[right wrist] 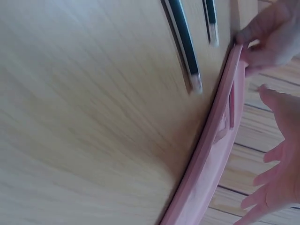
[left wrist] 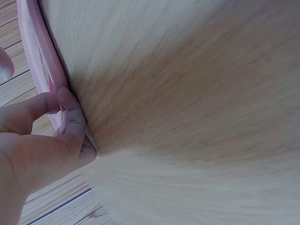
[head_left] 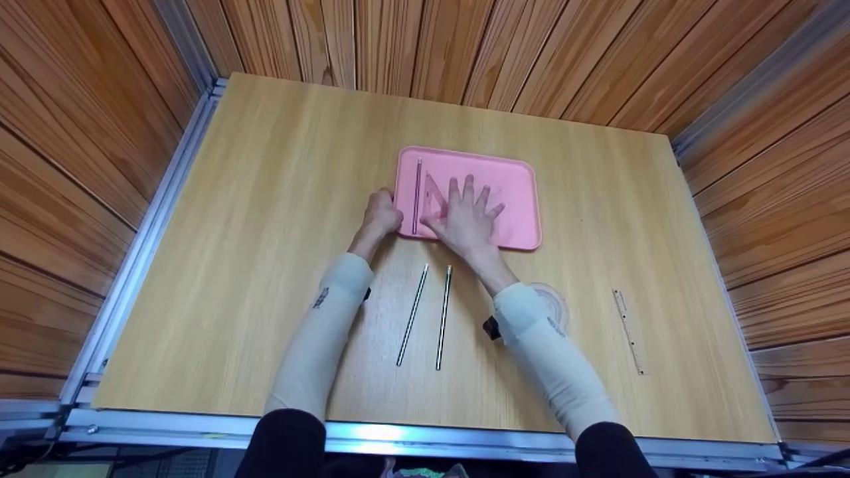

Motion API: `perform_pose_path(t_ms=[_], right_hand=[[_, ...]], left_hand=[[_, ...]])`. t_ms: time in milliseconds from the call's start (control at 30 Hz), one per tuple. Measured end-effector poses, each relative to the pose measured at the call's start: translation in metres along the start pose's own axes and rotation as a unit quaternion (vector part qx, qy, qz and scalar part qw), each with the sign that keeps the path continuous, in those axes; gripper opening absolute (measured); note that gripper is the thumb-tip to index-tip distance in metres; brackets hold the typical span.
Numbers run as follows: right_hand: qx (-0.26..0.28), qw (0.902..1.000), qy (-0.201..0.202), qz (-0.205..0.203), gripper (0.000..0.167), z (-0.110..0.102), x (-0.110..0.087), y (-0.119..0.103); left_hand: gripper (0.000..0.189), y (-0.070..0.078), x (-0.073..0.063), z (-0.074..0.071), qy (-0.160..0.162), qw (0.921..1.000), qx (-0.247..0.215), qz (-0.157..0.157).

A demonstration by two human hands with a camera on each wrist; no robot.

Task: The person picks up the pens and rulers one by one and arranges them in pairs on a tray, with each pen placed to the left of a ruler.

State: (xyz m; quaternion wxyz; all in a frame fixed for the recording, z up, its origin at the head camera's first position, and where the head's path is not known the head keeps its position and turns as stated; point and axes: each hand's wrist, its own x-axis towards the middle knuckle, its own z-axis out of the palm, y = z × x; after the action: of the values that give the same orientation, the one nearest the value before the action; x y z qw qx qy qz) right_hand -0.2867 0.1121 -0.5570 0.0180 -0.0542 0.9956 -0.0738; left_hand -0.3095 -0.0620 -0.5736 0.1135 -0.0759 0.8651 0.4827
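A pink tray (head_left: 518, 199) lies on the table, with a dark pencil (head_left: 417, 196) and a clear set square (head_left: 435, 192) in its left part. My left hand (head_left: 382, 214) pinches the tray's rim near its front left corner; in the left wrist view the thumb and fingers of that hand (left wrist: 51, 126) close on the edge. Over the middle of the tray, my right hand (head_left: 471, 222) is spread with straight fingers, partly covering the set square. The right wrist view has this hand (right wrist: 281, 159) apart from the tray's near rim (right wrist: 206, 140), holding nothing.
Two striped pencils (head_left: 413, 315) lie on the table between my forearms. A clear round protractor (head_left: 554, 302) is partly hidden by my right sleeve. Farther right lies a clear ruler (head_left: 628, 332). Wooden walls (head_left: 398, 46) enclose the table's back and sides.
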Motion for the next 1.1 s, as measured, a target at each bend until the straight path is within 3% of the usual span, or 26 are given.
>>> perform_pose_path(t_ms=[333,667,933,1100], right_hand=[[0.013,0.9995,-0.027,-0.003,0.112,0.017,-0.05,-0.006],[-0.004,0.9991,-0.043,0.001,0.107,0.029,-0.097,-0.019],[-0.008,0.9992,-0.036,-0.018,0.099,0.039,-0.111,-0.025],[-0.034,0.9988,-0.028,-0.021,0.093,0.04,-0.112,-0.029]], left_hand=[[0.034,-0.001,0.002,-0.001,-0.004,1.0,0.004,-0.008],[0.041,0.0,-0.001,0.0,-0.021,0.9996,-0.012,-0.012],[0.042,0.0,0.001,-0.001,-0.03,0.9987,-0.04,-0.013],[0.042,-0.001,0.002,-0.001,-0.027,0.9991,-0.029,-0.014]])
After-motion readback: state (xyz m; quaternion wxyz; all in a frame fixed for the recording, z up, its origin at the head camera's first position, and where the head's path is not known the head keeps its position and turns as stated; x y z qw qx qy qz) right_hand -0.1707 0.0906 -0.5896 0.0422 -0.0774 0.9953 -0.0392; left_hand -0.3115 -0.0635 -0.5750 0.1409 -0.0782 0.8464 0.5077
